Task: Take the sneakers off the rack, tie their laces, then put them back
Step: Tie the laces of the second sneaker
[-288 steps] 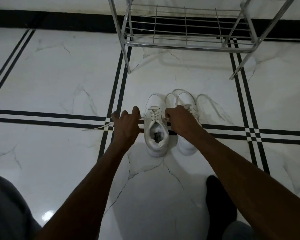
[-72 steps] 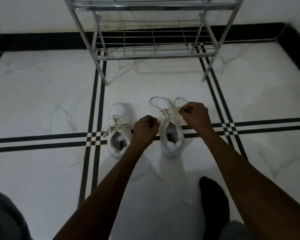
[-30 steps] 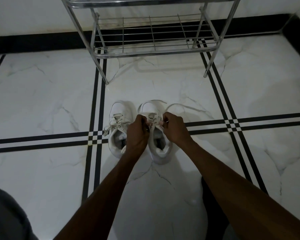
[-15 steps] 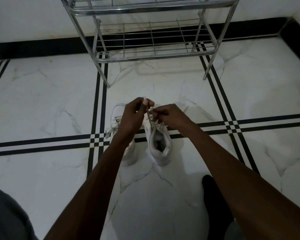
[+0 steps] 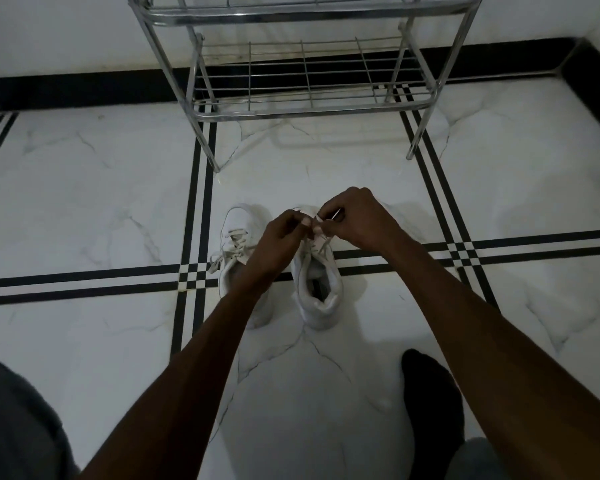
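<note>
White marble floor (image 5: 84, 209) with black inlay lines; chrome shoe rack (image 5: 309, 109) stands against the wall. We pinch the right sneaker (image 5: 317, 289) laces (image 5: 321, 221) with left hand (image 5: 278, 244) and right hand (image 5: 357, 220), both grips clamped; the left forearm covers part of the left sneaker (image 5: 236, 237).

Both forearms are bare to the frame's edge — no sleeves, watch or rings show on the left hand (image 5: 278, 244) or right hand (image 5: 357, 220). Grey trousers (image 5: 14, 424) cover the knees — a black sock (image 5: 430, 403) covers one foot.
</note>
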